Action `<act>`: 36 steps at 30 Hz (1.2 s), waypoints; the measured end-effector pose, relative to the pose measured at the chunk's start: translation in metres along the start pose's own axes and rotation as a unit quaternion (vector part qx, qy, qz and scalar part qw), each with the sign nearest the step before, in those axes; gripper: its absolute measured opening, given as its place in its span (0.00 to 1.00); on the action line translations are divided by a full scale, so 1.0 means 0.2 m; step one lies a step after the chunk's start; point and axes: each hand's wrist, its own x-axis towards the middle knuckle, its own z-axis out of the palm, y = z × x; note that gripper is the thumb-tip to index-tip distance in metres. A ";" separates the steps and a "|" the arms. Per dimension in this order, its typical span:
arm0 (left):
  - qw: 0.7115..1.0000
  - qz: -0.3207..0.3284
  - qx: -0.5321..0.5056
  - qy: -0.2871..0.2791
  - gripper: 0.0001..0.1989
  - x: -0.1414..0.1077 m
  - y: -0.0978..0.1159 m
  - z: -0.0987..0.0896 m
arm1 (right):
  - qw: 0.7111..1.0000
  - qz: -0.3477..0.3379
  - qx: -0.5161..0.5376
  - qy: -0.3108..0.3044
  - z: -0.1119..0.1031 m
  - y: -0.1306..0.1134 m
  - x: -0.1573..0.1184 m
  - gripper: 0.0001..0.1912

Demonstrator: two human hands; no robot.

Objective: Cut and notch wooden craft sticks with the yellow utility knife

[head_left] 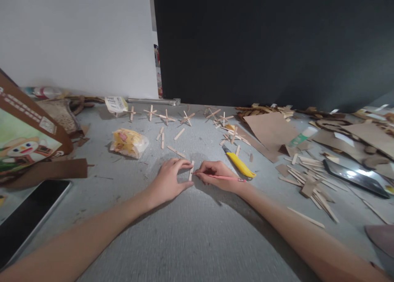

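A short wooden craft stick [191, 171] lies on the grey surface between my hands. My left hand [168, 178] steadies it, the index finger at its far end and the thumb by its near end. In my right hand [217, 173] is a pink pencil [226, 177], its tip touching the stick near the middle. A yellow utility knife [239, 162] lies just beyond my right hand. Several loose stick pieces, such as one piece [176, 152], are scattered ahead of my left hand.
Crossed stick pieces [151, 113] stand in a row at the back. A plastic packet [128, 143] and a phone [32, 218] are on the left, beside a brown printed bag [33, 126]. Right are loose sticks [323, 202], cardboard [269, 130], a glue stick [303, 137] and another dark phone [355, 177].
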 end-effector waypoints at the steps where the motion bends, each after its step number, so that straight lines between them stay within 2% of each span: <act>1: 1.000 0.001 -0.001 0.000 0.26 0.00 0.00 0.00 | 1.000 0.002 0.001 0.003 0.00 0.00 0.00 0.15; 15: 1.000 -0.006 0.004 -0.004 0.26 0.00 0.01 0.00 | 1.000 0.002 0.004 0.010 0.00 -0.02 0.00 0.18; 26: 1.000 0.004 0.000 -0.001 0.26 0.00 0.00 0.00 | 1.000 -0.002 -0.007 0.008 0.01 -0.04 0.00 0.14; 32: 1.000 0.006 -0.001 -0.007 0.30 0.00 0.02 -0.02 | 0.999 -0.009 0.007 0.052 0.00 -0.06 -0.02 0.15; 36: 1.000 0.009 0.007 -0.007 0.32 0.00 0.01 -0.02 | 0.999 -0.016 0.028 0.010 0.00 -0.04 -0.01 0.17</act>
